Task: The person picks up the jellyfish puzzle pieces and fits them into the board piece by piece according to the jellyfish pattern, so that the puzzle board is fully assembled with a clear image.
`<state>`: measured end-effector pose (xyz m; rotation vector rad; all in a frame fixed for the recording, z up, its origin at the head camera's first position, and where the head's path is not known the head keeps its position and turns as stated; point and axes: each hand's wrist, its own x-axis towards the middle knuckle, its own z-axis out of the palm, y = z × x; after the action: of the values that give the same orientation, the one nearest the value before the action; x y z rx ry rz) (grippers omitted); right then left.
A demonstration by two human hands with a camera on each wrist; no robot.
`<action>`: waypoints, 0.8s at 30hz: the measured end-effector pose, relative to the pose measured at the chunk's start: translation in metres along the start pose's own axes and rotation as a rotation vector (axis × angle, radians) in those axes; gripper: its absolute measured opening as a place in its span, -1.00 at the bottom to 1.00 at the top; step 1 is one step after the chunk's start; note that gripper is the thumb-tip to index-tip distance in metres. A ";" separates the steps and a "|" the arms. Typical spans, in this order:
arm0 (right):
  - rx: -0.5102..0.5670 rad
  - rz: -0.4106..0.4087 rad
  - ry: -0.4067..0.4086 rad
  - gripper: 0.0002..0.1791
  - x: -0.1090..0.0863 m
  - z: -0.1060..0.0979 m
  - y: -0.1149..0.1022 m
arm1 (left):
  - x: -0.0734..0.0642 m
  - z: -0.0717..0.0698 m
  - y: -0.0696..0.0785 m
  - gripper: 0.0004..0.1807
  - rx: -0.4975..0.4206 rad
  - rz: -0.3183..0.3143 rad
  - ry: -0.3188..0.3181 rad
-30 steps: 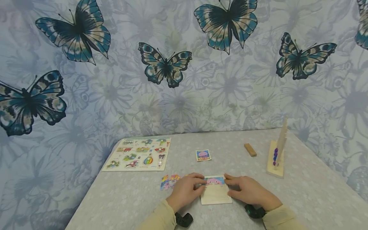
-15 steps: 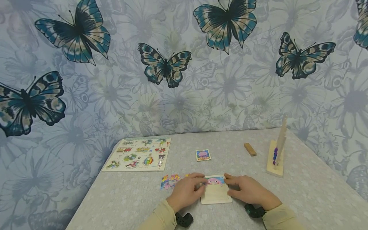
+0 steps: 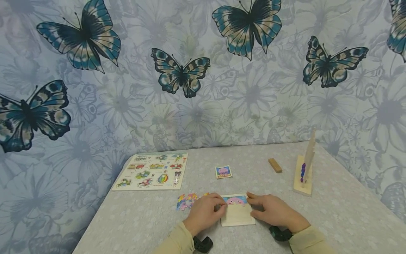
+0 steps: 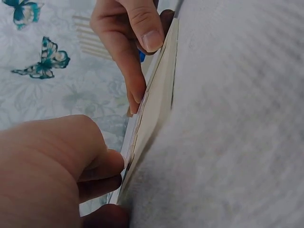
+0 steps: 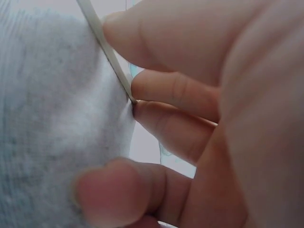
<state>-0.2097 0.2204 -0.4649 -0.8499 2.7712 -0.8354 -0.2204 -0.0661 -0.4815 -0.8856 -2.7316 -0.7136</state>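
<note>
A small wooden tray [image 3: 238,216] is lying flat on the bench [image 3: 127,222], between a person's two hands. A strip of puzzle picture [image 3: 236,200], showing a pink face, is occupying its far end; bare wood is showing nearer the person. The left hand [image 3: 205,211] is curling its fingers and thumb onto the tray's left edge, grasping it there. The right hand [image 3: 275,210] is not grasping: its fairly straight fingers and thumb are touching the right edge. Loose puzzle pieces [image 3: 186,203] are lying just beside the left hand, partly hidden by it. Beyond the tray, a small picture card [image 3: 223,172] is lying face up, well apart from a wooden block [image 3: 275,165].
</note>
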 end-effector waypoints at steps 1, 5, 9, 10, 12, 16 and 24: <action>0.000 0.001 -0.001 -0.40 0.000 -0.001 -0.001 | 0.000 0.000 0.000 -0.82 -0.001 -0.001 0.000; 0.002 0.006 -0.007 -0.40 -0.001 -0.002 -0.002 | 0.000 0.000 0.000 -0.80 -0.040 -0.018 0.012; 0.001 0.009 -0.012 -0.39 0.000 -0.002 -0.003 | -0.001 -0.006 0.001 -0.79 -0.139 -0.045 0.107; 0.000 0.008 -0.012 -0.39 0.000 -0.001 -0.003 | -0.002 -0.009 0.002 -0.79 -0.155 -0.048 0.141; 0.001 0.002 -0.011 -0.39 0.000 -0.002 -0.004 | -0.002 -0.018 0.004 -0.78 -0.167 -0.048 0.200; 0.000 -0.004 -0.010 -0.40 0.001 -0.002 -0.004 | -0.006 -0.041 0.006 -0.77 -0.209 -0.075 0.252; 0.004 0.023 -0.024 -0.39 0.000 -0.002 -0.002 | -0.025 -0.073 -0.021 -0.76 -0.220 -0.229 0.302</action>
<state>-0.2093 0.2197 -0.4617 -0.8197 2.7522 -0.8216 -0.2105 -0.1295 -0.4344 -0.4562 -2.5364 -1.1098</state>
